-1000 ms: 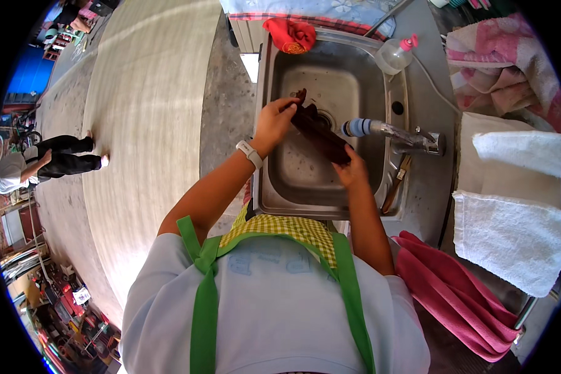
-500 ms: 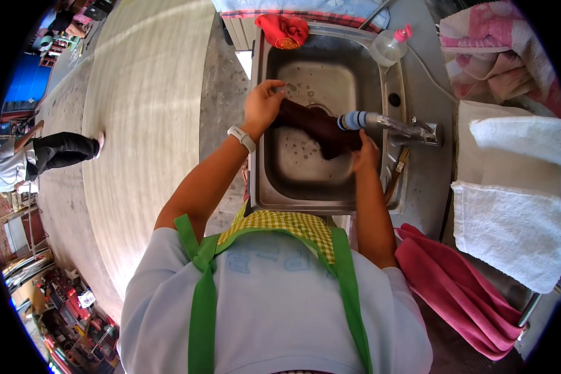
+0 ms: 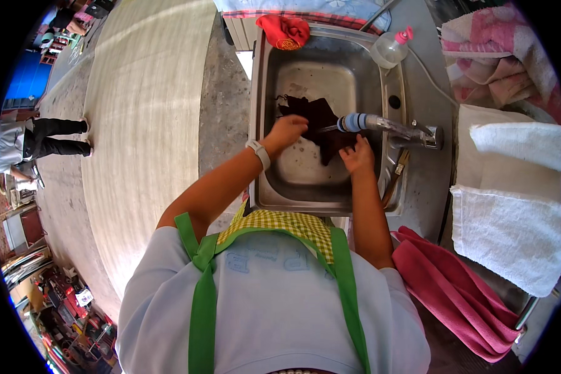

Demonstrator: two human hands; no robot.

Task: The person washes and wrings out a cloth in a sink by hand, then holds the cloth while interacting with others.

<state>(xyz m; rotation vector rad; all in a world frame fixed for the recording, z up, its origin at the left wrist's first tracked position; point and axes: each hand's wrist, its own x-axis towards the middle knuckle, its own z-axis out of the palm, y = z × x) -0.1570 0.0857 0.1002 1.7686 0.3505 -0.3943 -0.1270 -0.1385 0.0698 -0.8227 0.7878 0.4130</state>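
A dark brown-red cloth lies crumpled across the bottom of a metal sink. Water runs onto it from the tap, which has a blue-grey sleeve at its spout. At the cloth's left side, my left hand hovers over its edge, fingers loosely bent and seemingly holding nothing. Just below the spout, my right hand is open, palm up and fingers apart, beside the cloth's right end. A light wristband is on my left wrist.
On the sink's far left corner hangs a red cloth. A clear pump bottle stands at the far right corner, and a brush lies on the right rim. Towels hang at right. Another person stands far left.
The dark cloth, stretched between both hands before, now lies lower in the sink. My left hand has moved right and nearer; my right hand has opened. The other person has shifted.
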